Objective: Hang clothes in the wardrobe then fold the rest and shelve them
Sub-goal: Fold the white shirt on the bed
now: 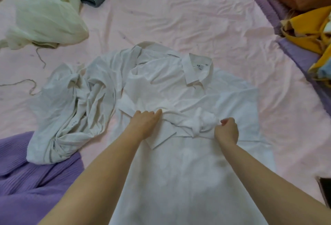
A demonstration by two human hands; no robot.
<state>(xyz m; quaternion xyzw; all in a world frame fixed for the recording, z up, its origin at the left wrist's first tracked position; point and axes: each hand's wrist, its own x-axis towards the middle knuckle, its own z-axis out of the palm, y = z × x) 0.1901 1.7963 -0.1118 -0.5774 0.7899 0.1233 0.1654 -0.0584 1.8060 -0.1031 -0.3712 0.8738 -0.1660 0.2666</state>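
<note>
A white collared shirt (pixel 206 99) lay spread flat on the pink bedsheet (pixel 179 19), the person's left hand (pixel 145 122) pressing a folded sleeve with straight fingers while the right hand (pixel 226 130) pinched bunched fabric, a crumpled white garment (pixel 71 108) just beside it.

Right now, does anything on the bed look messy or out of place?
Yes. Beside the white shirt being folded, a second white garment lies crumpled and twisted to its left, its lower end overlapping the purple garment.
</note>
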